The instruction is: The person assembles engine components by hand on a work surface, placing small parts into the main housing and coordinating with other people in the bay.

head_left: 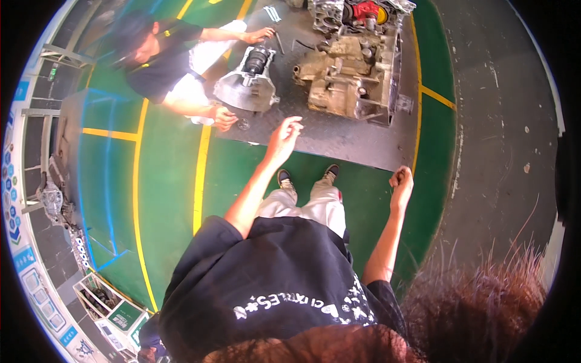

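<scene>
My left hand [283, 140] hangs over the near edge of the metal worktable [339, 145], its fingers loosely bent and apart, with nothing visible in them. My right hand [401, 181] is closed beside the table's near right corner; what it holds, if anything, I cannot make out. Ahead of my hands a large, dirty gearbox casing [342, 81] lies on the table. To its left is an opened, cleaner bell-shaped housing [245, 91] with a dark geared shaft [257, 60] in it. A small round metal part [243, 124] lies near the housing.
A co-worker [160, 57] leans in from the left, one hand [224, 118] by the small round part, the other [259, 35] near a rod-like tool [279, 42]. More machine parts [363, 12] stand at the far end. Yellow lines [203, 175] cross the green floor.
</scene>
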Demonstrator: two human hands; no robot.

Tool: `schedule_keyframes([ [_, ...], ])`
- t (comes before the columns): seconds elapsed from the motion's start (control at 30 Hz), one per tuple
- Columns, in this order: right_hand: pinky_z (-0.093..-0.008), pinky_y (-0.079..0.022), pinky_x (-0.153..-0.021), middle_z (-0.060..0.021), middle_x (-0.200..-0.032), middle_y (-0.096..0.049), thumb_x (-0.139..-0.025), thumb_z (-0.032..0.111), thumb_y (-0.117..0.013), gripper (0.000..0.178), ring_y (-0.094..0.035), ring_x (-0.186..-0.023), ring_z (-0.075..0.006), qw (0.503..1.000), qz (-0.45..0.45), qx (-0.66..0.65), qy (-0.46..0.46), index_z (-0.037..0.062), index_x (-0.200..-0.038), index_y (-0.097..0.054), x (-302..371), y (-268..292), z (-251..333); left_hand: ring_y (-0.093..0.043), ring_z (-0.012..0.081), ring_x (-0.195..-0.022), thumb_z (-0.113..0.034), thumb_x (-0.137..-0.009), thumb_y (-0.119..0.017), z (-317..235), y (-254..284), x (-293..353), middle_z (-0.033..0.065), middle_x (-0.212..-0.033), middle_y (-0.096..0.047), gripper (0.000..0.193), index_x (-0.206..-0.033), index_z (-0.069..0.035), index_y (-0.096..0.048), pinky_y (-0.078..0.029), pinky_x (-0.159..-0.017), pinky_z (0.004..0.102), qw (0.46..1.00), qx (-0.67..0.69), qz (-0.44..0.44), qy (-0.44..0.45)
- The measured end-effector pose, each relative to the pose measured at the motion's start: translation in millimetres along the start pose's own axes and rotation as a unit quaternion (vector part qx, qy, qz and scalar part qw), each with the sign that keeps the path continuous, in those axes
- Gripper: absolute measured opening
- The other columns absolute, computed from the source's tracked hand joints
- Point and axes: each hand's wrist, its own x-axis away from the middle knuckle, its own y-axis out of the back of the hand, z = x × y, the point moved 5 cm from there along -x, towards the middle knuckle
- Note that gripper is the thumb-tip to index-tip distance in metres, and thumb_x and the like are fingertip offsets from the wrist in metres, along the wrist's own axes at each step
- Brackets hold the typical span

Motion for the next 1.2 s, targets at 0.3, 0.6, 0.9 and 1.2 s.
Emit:
schedule_keyframes([
  [0.3, -0.0267, -0.028, -0.052, 0.0000, -0.064, -0.041, -0.104, 0.028, -0.035, 0.034, -0.035, -0.057, -0.0088, 0.995, -0.004, 0.080, -0.060, 0.0064, -0.083, -0.051, -10.2, 25.3, -67.3, -0.064, 0.0143, -0.090, -0.024, -0.102, -0.056, 91.2, 9.2, 36.4, 0.0059, -0.105, -0.068, 0.032, -0.130, -0.009, -0.055, -0.052, -0.083, 0.0281, 0.993, 0.029, 0.011, 0.117],
  [0.6, -0.0281, -0.029, -0.042, 0.0001, -0.058, -0.045, -0.100, 0.031, -0.035, 0.034, -0.037, -0.046, -0.0129, 0.934, -0.131, 0.065, -0.325, 0.0104, -0.080, -0.054, 46.5, 207.0, -287.1, -0.063, 0.0131, -0.097, -0.012, -0.094, -0.067, -66.3, -35.7, -64.5, 0.0048, -0.111, -0.066, 0.038, -0.130, -0.008, -0.054, -0.051, -0.086, 0.0295, 0.993, -0.081, -0.065, -0.048],
  [0.9, -0.0294, -0.028, -0.041, 0.0022, -0.057, -0.042, -0.101, 0.041, -0.032, 0.039, -0.038, -0.046, -0.0135, 0.869, -0.195, 0.034, -0.453, 0.0165, -0.076, -0.049, 67.6, 269.1, -290.8, -0.068, 0.0193, -0.088, -0.013, -0.085, -0.074, -123.8, -112.6, -182.7, 0.0082, -0.099, -0.070, 0.043, -0.124, -0.009, -0.056, -0.054, -0.078, 0.0319, 0.930, -0.279, -0.140, -0.195],
  [1.2, -0.0286, -0.028, -0.046, 0.0012, -0.063, -0.043, -0.099, 0.030, -0.034, 0.030, -0.036, -0.050, -0.0118, 0.894, -0.168, 0.033, -0.415, 0.0118, -0.082, -0.052, -64.2, 271.6, -259.6, -0.067, 0.0119, -0.087, -0.011, -0.092, -0.070, -117.9, -105.7, -193.1, 0.0074, -0.100, -0.072, 0.040, -0.129, -0.008, -0.055, -0.053, -0.078, 0.0261, 0.988, -0.082, -0.110, -0.066],
])
